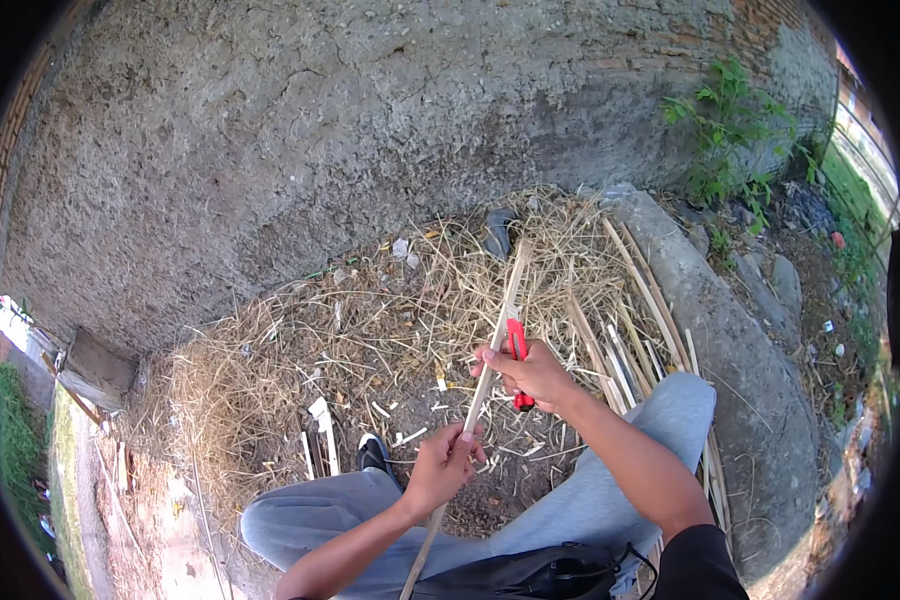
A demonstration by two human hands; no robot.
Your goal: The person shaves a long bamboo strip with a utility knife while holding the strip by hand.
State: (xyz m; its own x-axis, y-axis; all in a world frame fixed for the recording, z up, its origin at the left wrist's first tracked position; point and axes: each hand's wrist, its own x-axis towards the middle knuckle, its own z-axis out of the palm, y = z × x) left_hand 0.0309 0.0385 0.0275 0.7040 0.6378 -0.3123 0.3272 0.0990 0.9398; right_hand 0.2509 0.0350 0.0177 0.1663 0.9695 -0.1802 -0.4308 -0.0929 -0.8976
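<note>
The right hand is closing its grip around a red utility knife, fingers wrapped tight on the handle, and the knife is lying against a long pale bamboo strip; whether a blade is biting into the strip cannot be told. Just below and toward the person from that grip, the left hand is pinching the same strip between thumb and fingertips, pressed together on it. The strip is running through both grips, slanting up and away past the right hand toward the wall and down past the left hand between the knees to the lower edge of the view. Under the grips, both legs in grey trousers are spreading apart, and a dark shoe is showing just left of the left hand. Beyond the grips, a heap of dry straw and shavings is covering the ground, with short pale offcuts scattered in it. To the right of the right hand, a bundle of split bamboo slats is leaning along a concrete kerb. Farther out, a rough grey plastered wall is rising behind the straw, and a green weed is growing at its far right end.
</note>
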